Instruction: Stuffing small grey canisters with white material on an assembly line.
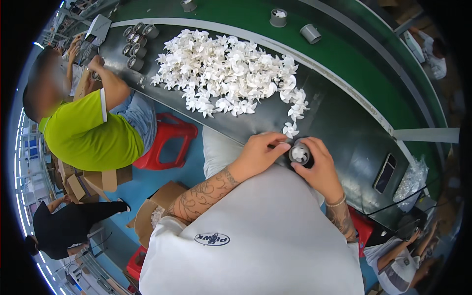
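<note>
My right hand [322, 168] curls its fingers and thumb around a short grey cylindrical housing [293, 161] on the dark worktop. Inside the housing sits a small white fan wheel [299, 154]. Just left of it is my left hand [261, 153], thumb and fingers drawn together in a pinch; whatever may be between them is hidden. A loose white fan wheel [290, 130] lies just beyond the left fingertips. From there a trail of white fan wheels leads back to a large heap [221, 69] of them.
Several grey housings [135, 63] stand at the far left, near a co-worker in a lime shirt [93, 130]. Grey cups [310, 34] rest on the green conveyor [344, 64]. A phone [385, 173] and clear plastic bag [412, 184] lie right. A red stool [172, 140] stands left.
</note>
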`<state>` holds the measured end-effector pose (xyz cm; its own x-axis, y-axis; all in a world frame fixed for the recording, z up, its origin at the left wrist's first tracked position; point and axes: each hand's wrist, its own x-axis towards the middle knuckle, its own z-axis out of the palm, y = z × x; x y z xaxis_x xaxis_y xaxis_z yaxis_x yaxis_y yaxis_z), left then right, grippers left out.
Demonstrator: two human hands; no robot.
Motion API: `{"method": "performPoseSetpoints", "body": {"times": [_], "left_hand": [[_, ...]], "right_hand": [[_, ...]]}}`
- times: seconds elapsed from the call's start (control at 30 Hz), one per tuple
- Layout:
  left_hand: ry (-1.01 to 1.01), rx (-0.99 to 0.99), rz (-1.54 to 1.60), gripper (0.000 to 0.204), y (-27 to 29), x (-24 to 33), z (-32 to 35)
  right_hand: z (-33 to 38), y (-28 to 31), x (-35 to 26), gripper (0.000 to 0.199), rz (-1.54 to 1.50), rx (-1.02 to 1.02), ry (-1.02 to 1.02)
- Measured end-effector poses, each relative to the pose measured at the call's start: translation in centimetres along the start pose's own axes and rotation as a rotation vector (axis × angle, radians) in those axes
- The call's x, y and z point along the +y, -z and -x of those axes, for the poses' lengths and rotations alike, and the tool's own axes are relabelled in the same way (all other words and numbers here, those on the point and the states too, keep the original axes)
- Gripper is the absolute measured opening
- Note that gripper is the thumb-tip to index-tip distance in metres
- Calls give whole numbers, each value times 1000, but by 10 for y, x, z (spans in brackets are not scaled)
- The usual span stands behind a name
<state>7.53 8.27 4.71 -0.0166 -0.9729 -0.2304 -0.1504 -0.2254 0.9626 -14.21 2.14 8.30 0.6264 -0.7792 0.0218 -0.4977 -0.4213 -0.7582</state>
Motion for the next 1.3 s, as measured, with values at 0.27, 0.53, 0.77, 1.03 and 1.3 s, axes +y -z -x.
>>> {"method": "performPoseSetpoints", "body": {"times": [0.27, 0.53, 0.77, 1.03, 1.3], "left_hand": [[-469, 174, -707, 45, -5, -15, -25], [-606, 297, -764, 24, -9, -34, -35], [-593, 330, -609, 26, -3, -27, -31], [-575, 372, -446, 19, 7, -23, -29], [-398, 371, -25, 16, 9, -9, -26]], "right_hand": [[-6, 40, 88, 47, 69, 370, -198], [-179, 73, 132, 63, 496, 692, -46], [-333, 38, 103, 73, 323, 422, 260], [-336, -1, 82, 37, -513, 338, -201], [-114, 17, 46, 31, -1453, 126, -363]]}}
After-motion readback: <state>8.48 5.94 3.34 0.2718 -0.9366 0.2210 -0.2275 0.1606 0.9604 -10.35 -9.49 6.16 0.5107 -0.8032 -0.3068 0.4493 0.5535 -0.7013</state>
